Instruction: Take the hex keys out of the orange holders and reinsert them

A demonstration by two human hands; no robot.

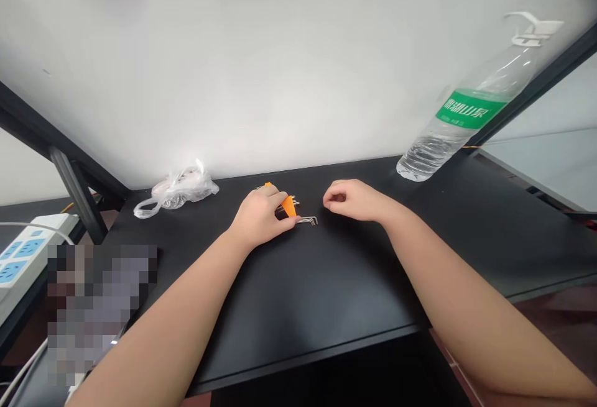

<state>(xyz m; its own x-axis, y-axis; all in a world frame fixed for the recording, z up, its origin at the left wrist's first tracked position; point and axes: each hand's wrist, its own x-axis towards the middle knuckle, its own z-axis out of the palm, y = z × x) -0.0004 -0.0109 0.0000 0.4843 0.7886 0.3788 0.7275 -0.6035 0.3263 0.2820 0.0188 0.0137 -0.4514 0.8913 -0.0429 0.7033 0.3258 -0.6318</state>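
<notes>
My left hand [265, 213] is wrapped round an orange holder [288, 206] low over the black table [298, 295]. Several thin, L-shaped metal keys [310, 220] stick out of the holder to the right, their bent ends past my thumb. Part of the holder is hidden under my fingers. A short gap to the right of the keys, my right hand [352, 199] rests near the table with its fingers curled and the thumb close to the fingertips. Whether anything small is between those fingertips cannot be made out.
A large water bottle [471, 109] with a green label and white top stands at the back right. A crumpled clear plastic bag [180, 189] lies at the back left. A white power strip [28, 251] and a blurred-out object [112, 295] are at the left.
</notes>
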